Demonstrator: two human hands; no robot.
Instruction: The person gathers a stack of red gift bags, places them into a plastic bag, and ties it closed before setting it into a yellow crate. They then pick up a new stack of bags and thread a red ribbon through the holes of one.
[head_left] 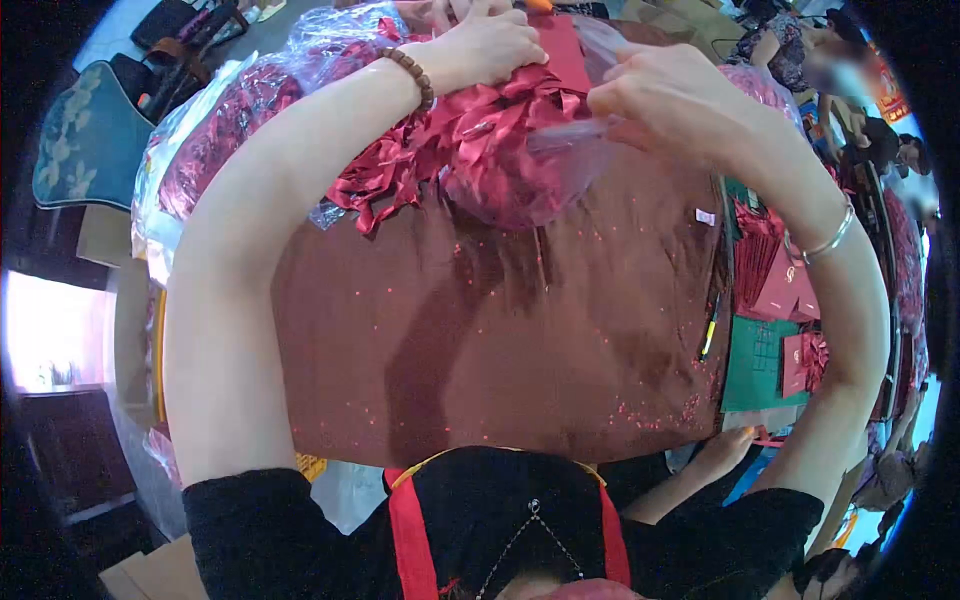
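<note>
My left hand (490,48), with a brown bead bracelet at the wrist, is at the far side of the table, its bent fingers closed on red satin ribbons (500,115). A flat red piece (567,55) lies right beside those fingers. My right hand (665,100) pinches the edge of a clear plastic bag (530,195), pulling it taut to the right of the ribbons. Part of the ribbon heap lies inside this bag, and loose ribbon ends spill to its left. Beneath is a brown-covered table (500,340).
Bulky plastic bags of red ribbons (235,150) line the left back. At right, a green board (765,360) carries red gift bags (775,265); a yellow pen (709,330) lies near the table edge. Another person's hand (725,455) shows lower right. A blue chair (90,140) stands left.
</note>
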